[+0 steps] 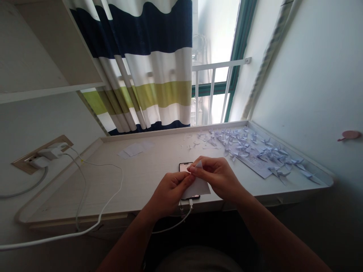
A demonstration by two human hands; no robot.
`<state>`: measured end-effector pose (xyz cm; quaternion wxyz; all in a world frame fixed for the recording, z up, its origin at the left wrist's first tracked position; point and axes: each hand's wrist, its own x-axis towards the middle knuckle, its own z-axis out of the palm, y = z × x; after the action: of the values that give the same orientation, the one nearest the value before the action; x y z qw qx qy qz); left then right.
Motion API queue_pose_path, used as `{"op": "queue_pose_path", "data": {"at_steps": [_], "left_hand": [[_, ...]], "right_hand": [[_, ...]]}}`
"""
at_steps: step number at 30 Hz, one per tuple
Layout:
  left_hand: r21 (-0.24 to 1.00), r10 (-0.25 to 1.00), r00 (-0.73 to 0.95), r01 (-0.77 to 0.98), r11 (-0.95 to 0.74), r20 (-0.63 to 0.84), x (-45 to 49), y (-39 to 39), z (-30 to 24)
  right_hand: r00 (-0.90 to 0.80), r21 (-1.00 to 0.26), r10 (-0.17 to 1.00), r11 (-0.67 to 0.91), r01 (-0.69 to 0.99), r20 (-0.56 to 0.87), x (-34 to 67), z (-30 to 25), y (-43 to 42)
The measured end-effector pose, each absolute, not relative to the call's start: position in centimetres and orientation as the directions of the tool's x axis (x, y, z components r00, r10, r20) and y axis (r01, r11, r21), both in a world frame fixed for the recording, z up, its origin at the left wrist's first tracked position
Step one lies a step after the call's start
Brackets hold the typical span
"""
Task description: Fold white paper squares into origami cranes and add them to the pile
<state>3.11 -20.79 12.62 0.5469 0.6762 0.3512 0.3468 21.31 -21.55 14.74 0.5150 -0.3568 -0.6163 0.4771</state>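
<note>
Between my two hands is a small sheet of white paper (pixel 199 186), held above a phone near the desk's front edge. My left hand (pixel 172 187) pinches the paper's upper left part between thumb and fingers. With thumb and fingertips, my right hand (pixel 213 172) grips the top, where a pointed corner sticks up. The fingertips of both hands nearly meet there. Underneath, the phone (pixel 184 166) lies partly hidden by the paper and hands, with a white charging plug (pixel 191 203) in its lower end.
Many folded paper cranes (pixel 241 141) cover the desk's right side, some on a printed sheet (pixel 259 170). Loose paper squares (pixel 133 149) lie at the back left. A white cable (pixel 122 177) crosses the left side from a wall outlet (pixel 34 160). A striped curtain (pixel 159 68) hangs behind.
</note>
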Motion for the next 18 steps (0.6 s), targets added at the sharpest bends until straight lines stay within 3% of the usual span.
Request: {"op": "queue_pose_path", "data": {"at_steps": [7,9,14,18], "left_hand": [[0.993,0.885,0.464,0.113,-0.02,-0.035,3.3,-21.3,10.3],[0.996,0.905,0.424,0.09,0.009,-0.047,3.3,-21.2,9.8],[0.999,0.893,0.447,0.036,0.029,-0.042,3.5,-20.8,9.8],[0.999,0.874,0.484,0.026,0.024,-0.034,3.6,-20.8,10.2]], "right_hand": [[0.067,-0.927,0.934,0.357,-0.117,0.351,22.9,15.1,-19.5],[0.048,-0.939,0.94,0.34,-0.058,0.337,23.5,15.1,-19.1],[-0.238,-0.95,0.933,0.298,0.095,0.269,22.7,14.4,-19.4],[-0.176,-0.941,0.939,0.317,0.114,0.295,21.7,14.3,-19.5]]}}
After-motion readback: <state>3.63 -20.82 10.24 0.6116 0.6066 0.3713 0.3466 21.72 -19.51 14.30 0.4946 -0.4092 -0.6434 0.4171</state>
